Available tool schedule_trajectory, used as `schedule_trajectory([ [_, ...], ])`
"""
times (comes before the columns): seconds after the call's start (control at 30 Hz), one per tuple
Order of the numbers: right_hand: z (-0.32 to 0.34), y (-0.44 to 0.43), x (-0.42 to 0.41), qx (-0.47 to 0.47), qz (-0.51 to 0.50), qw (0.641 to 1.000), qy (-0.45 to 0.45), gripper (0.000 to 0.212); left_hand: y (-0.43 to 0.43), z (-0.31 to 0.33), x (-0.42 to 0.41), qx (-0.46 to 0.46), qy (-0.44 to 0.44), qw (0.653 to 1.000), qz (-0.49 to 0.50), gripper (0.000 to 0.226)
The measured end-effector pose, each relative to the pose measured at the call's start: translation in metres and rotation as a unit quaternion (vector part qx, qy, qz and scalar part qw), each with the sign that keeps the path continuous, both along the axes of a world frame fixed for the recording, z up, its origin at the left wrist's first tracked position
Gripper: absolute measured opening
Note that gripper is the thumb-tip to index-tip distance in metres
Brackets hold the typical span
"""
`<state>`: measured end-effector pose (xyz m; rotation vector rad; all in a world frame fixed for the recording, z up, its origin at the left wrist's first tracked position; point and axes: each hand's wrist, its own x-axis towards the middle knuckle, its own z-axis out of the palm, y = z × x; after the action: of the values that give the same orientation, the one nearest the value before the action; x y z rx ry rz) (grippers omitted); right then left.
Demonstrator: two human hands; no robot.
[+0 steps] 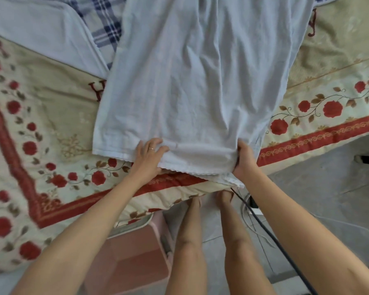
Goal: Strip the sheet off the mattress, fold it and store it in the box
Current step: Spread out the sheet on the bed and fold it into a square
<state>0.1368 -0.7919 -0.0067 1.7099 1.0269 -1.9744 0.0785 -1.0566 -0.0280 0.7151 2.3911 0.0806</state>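
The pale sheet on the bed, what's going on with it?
A person at the bed's edge grips the near end of the pale blue sheet, left hand on one side, right hand on the other. It lies as a long strip over the flowered quilt, seemingly partly folded. A pink box waits on the floor by their legs; the sheet isn't in it yet.

Both bare forearms extended forward to the near hem of the sheet [190, 81]. Left grip [150, 155]: fingers curled onto hem, ring visible. Right grip [244, 159]: clamps hem farther right, fingertips hidden by fabric.
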Motion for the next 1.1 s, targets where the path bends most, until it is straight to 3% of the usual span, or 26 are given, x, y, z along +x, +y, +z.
schedule_trajectory([
  [0.13, -0.001, -0.011, 0.0, 0.042, -0.063, 0.997, -0.003, 0.021, -0.034, 0.003, -0.021, 0.008, 0.041, 0.999, 0.034, 0.05],
  [0.23, -0.002, -0.012, 0.001, 0.073, -0.067, 0.995, -0.02, 0.053, -0.055, 0.004, -0.034, -0.017, 0.095, 0.992, 0.087, 0.05],
  [0.27, -0.002, -0.014, 0.002, 0.105, -0.058, 0.992, -0.027, 0.055, -0.062, 0.003, -0.038, -0.017, 0.112, 0.987, 0.111, 0.049],
  [0.37, -0.001, -0.019, 0.001, 0.211, -0.026, 0.977, -0.03, 0.052, -0.081, 0.0, -0.048, 0.011, 0.128, 0.975, 0.179, 0.047],
  [0.5, -0.001, -0.029, -0.001, 0.284, -0.003, 0.957, -0.055, 0.043, -0.094, 0.004, -0.06, 0.11, 0.103, 0.972, 0.18, 0.047],
  [0.7, -0.004, -0.035, -0.007, 0.305, 0.007, 0.949, -0.08, 0.039, -0.098, 0.03, -0.075, 0.187, 0.078, 0.956, 0.214, 0.035],
  [0.97, -0.007, -0.025, -0.01, 0.24, 0.01, 0.961, -0.135, 0.048, -0.089, 0.025, -0.121, 0.109, -0.123, 0.94, 0.298, 0.018],
  [1.1, -0.01, -0.025, -0.01, 0.246, 0.01, 0.96, -0.137, 0.052, -0.083, 0.023, -0.131, 0.119, -0.088, 0.947, 0.285, 0.023],
])
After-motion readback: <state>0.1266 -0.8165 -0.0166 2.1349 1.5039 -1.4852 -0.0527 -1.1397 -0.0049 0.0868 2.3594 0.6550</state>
